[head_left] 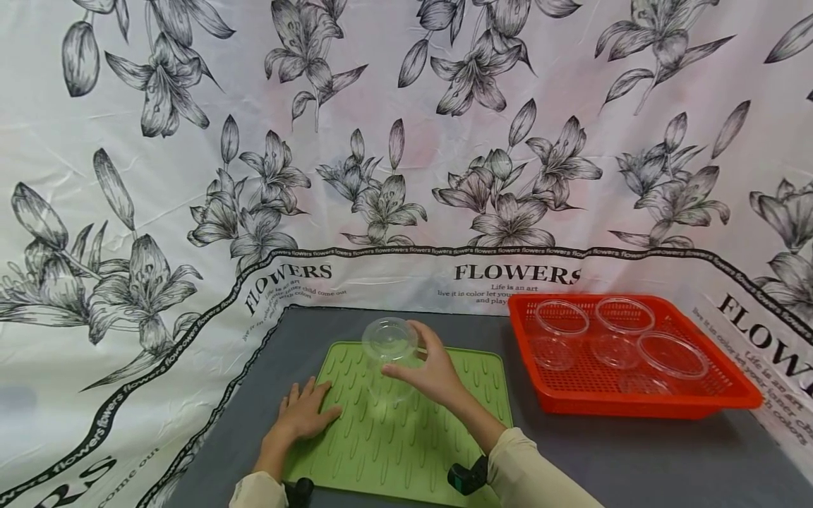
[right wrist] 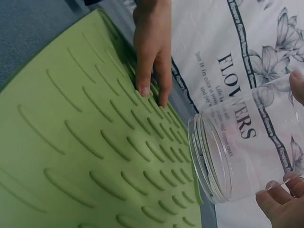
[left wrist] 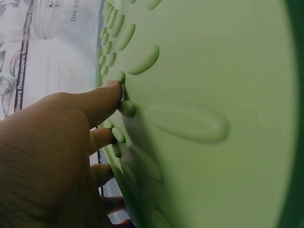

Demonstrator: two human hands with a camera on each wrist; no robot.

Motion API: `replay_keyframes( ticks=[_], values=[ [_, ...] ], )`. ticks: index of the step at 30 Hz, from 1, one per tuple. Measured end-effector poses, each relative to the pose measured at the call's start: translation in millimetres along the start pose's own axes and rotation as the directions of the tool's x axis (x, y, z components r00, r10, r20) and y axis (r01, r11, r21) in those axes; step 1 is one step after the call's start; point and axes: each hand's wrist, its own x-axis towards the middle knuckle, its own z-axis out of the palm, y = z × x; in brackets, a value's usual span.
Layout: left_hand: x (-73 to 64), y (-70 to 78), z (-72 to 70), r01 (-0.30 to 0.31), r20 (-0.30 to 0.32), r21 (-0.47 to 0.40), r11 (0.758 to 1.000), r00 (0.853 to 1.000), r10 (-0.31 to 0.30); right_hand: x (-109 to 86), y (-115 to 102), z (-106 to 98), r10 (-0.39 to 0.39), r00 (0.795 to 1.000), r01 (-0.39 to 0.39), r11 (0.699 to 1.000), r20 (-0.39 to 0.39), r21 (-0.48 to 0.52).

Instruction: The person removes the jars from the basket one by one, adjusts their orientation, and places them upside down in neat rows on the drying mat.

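Two hands | left (head_left: 305, 413) spread, touching ridged green mat (head_left: 387, 451) | right (head_left: 435, 374) gripping clear cylindrical jar (head_left: 384, 350)

The grey worktop (head_left: 635, 458) is enclosed behind and on both sides by white cloth (head_left: 416, 152), printed with black line-drawn flowers and tinted pink in patches. Above the worktop's rear edge, the cloth is crossed by a dark lettered band (head_left: 508, 250), beneath which "FLOWERS" is printed.

Right hand (right wrist: 284, 207) gripping clear jar (right wrist: 247, 147), left hand (right wrist: 153, 47) touching green mat (right wrist: 83, 121)
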Motion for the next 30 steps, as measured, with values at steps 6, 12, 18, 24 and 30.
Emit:
replay_keyframes(
  ticks=[6,12,18,24,30],
  values=[
    [0.0,0.2,0.0,0.009,-0.003,0.023,1.000,1.000,-0.009,11.4,4,9,-0.022,1.000,0.022,1.000,0.007,0.001],
    [1.2,-0.3,-0.2,0.004,-0.009,0.033,0.999,1.000,-0.004,16.7,9,20,0.015,1.000,-0.015,1.000,-0.021,-0.006],
    [0.2,0.7,1.3,-0.004,-0.018,0.025,1.000,1.000,0.004,19.1,13,27,0.017,1.000,-0.017,0.999,-0.020,-0.034],
    [0.5,3.0,0.3,-0.001,-0.028,0.028,1.000,1.000,0.002,25.3,16,34,0.031,0.999,-0.032,0.999,-0.028,-0.041],
    [1.4,0.0,1.8,0.008,-0.033,0.049,0.999,0.999,-0.007,31.7,20,47,0.052,0.999,-0.052,0.998,-0.014,-0.040]
  ],
)
